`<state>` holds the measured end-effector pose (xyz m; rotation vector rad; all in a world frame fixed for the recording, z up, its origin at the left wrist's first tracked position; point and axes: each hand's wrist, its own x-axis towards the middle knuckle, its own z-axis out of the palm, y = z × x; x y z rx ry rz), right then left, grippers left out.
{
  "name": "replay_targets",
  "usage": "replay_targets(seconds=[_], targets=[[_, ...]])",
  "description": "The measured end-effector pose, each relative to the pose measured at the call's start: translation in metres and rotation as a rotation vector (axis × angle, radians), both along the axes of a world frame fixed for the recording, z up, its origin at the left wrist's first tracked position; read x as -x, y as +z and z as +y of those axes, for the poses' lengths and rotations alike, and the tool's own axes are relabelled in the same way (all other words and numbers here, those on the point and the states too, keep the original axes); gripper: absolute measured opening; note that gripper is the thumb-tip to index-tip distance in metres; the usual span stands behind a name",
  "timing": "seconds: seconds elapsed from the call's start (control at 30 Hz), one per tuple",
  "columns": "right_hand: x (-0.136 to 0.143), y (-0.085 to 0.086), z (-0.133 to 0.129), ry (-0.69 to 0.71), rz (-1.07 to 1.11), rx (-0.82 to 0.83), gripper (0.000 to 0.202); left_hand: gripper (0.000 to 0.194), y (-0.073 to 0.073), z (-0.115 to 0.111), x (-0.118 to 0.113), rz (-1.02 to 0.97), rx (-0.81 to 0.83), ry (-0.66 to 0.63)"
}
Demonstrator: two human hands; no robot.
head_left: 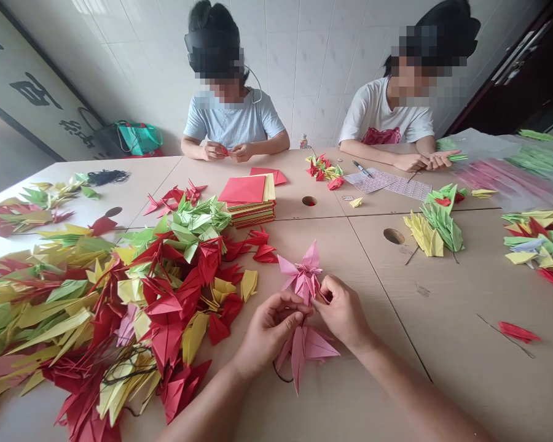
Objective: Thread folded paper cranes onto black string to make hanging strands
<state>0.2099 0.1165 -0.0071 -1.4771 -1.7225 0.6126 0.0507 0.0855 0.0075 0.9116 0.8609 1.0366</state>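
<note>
Both hands meet at a pink folded-paper piece (306, 276) over the near middle of the table. My left hand (276, 322) is closed, thumb and fingers pinching its narrow middle, where a dark string shows. At its upper right edge, just below the upper petals, my right hand (343, 307) pinches the pink paper with curled fingers. Pointed pink petals spread above the hands, and more pink petals (306, 350) fan out below them. A loop of dark string hangs beside the lower petals.
A large heap of red, yellow and green folded paper (166, 307) covers the left side. Beyond stands a stack of square paper (249, 202). Two people sit across the table (304, 233). Bundles (435, 227) and a red piece with string (518, 332) lie right.
</note>
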Motion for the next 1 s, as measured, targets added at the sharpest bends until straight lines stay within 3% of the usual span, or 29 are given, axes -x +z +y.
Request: replay_targets(seconds=[0.3,0.5,0.73,1.0], targets=[[-0.001,-0.003,0.001,-0.027,0.078,0.107,0.026,0.015,-0.007,-0.005,0.000,0.448,-0.282,0.020],[-0.003,-0.001,0.002,0.089,0.343,0.244,0.029,0.017,-0.006,0.000,0.001,0.296,-0.164,0.100],[-0.005,0.002,0.000,0.312,0.750,0.518,0.030,0.024,-0.004,0.006,0.002,0.369,-0.112,0.241],[-0.008,0.002,0.000,0.415,0.900,0.655,0.031,0.028,-0.014,0.008,0.005,0.224,-0.074,0.176]])
